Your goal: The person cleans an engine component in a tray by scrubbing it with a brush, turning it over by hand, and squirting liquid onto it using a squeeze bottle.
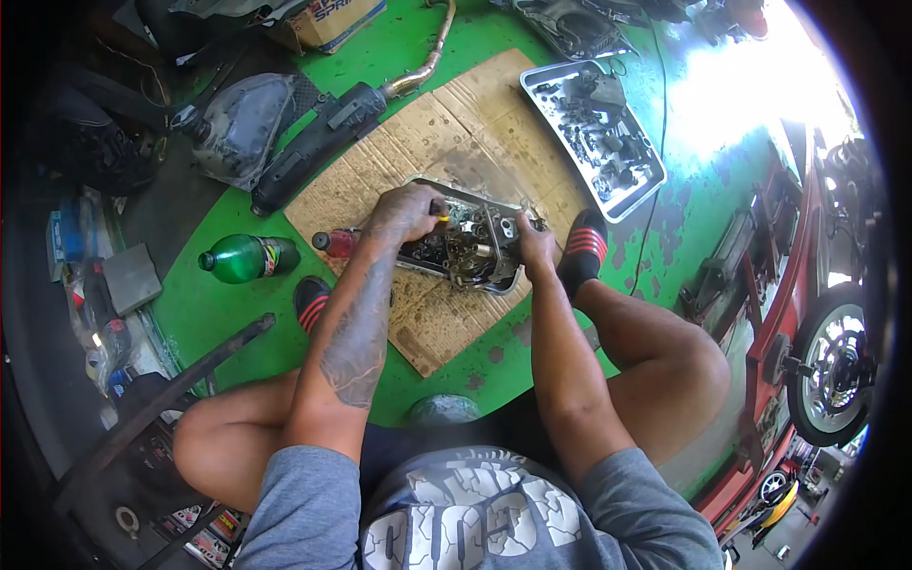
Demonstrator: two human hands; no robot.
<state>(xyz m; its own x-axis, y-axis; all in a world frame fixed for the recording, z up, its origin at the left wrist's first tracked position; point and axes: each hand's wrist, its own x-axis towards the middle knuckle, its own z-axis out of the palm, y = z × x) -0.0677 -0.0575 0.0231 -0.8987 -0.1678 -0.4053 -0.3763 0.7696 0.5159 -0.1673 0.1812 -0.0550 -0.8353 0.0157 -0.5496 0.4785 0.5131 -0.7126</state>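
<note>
A metal engine part [472,249], wet and dark with oil, sits in a shallow metal tray [415,262] on a sheet of cardboard. My left hand [407,213] is closed at the tray's left side, around a dark-handled tool [440,211] with a yellow band; its working end is hidden. My right hand [535,245] grips the right end of the engine part, thumb on top and fingers mostly out of sight. A bottle of red liquid [334,242] lies beside my left forearm, partly covered by it.
Oil-stained cardboard [456,123] covers the green floor. A tray of small parts [655,176] lies at the upper right. A green bottle [242,258] and a black exhaust muffler [318,147] are on the left. A red metal frame [774,332] with a wheel [831,366] stands right.
</note>
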